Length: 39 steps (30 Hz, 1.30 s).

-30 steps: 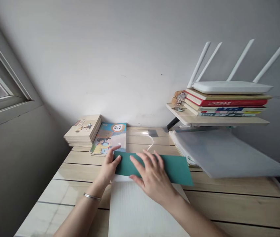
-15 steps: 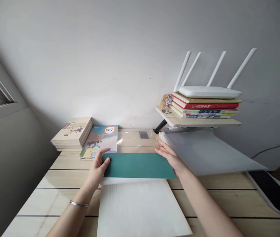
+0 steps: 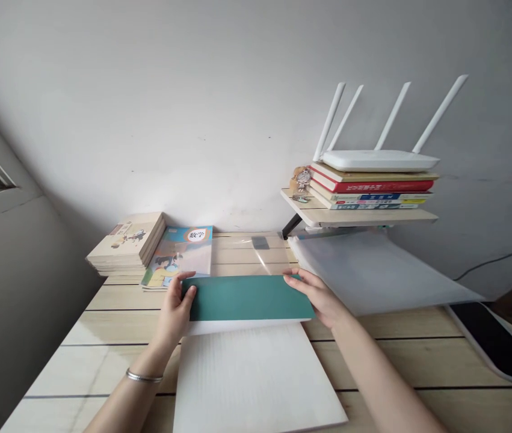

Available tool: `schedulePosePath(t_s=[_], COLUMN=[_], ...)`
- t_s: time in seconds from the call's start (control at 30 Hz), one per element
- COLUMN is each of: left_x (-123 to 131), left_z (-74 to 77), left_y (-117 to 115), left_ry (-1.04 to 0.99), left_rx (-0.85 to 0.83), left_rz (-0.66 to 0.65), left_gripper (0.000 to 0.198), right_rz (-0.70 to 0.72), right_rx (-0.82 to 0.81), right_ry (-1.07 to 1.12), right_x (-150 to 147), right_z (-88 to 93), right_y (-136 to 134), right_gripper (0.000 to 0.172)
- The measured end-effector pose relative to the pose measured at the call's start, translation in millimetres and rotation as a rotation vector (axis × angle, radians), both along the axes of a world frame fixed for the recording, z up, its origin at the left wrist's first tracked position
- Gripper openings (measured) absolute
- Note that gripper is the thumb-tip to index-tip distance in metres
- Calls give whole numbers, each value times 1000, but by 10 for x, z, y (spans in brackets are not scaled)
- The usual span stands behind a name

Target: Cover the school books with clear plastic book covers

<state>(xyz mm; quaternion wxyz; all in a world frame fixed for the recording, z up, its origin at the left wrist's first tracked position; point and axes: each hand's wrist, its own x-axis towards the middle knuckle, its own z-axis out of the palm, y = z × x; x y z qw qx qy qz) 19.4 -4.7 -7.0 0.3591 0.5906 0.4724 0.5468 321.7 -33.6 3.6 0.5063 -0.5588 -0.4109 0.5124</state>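
Note:
A green-covered book (image 3: 251, 299), its pale edge showing along the bottom, is held tilted above the table. My left hand (image 3: 178, 304) grips its left end, thumb on the green face and fingers behind. At the upper right corner, my right hand (image 3: 316, 294) is closed on the same book. Just below it lies a whitish flat board or pad (image 3: 256, 379) with faint grain. Beyond the book, a clear plastic sheet (image 3: 237, 243) with a dark patch lies on the wood, catching light.
At left are a stack of books (image 3: 127, 240) and a blue maths textbook (image 3: 188, 243). Right of my hands lie translucent sheets (image 3: 373, 270) and a dark-screened phone or tablet (image 3: 494, 337). A small shelf (image 3: 373, 218) above bears books and a white router (image 3: 379, 160).
My right fingers have closed on the book's upper right corner, where they were raised and spread before. The book has tipped slightly, with more of its pale lower edge showing.

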Motion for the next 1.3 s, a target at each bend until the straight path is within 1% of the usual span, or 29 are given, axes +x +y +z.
schedulePosePath(t_s=[0.13,0.17,0.2,0.27,0.4,0.47,0.57,0.67,0.8,0.93,1.03,1.2,1.23,1.3], left_x=[4,4,3,1,-1,1,8,9,4,10,19,15,11,4], left_z=[-25,-30,-34,-40,-44,-40,-31,-16,28,62,59,15,7,0], left_y=[7,7,6,2,-6,-6,-5,-14,-51,-67,-52,-23,-20,-19], left_ry=[6,11,19,38,81,94,90,82,88,62,51,26,26,26], left_rx=[20,24,28,37,47,59,69,55,-4,-30,-24,1,-2,-14], left_rz=[24,32,40,57,86,94,93,86,63,16,7,12,10,4], left_gripper=[29,29,28,28,26,25,25,26,35,45,44,40,40,41], right_rz=[-212,-242,-251,-211,-136,-124,-147,-212,-291,-289,-256,-322,-296,-192], right_rx=[99,124,142,138,67,84,147,182,222,144,76,61,45,0], right_ry=[-73,-108,-144,-187,-126,-140,-230,-258,-198,-71,42,163,181,216], right_x=[-37,-36,-32,-17,-1,-2,-12,-42,-113,-149,-155,-183,-187,-187], right_z=[-85,-102,-112,-108,-59,-53,-91,-156,-210,-200,-166,-79,-62,-36], right_y=[51,60,65,59,26,22,41,69,90,80,68,38,28,9], right_gripper=[45,44,43,41,43,43,45,47,49,48,44,40,40,36])
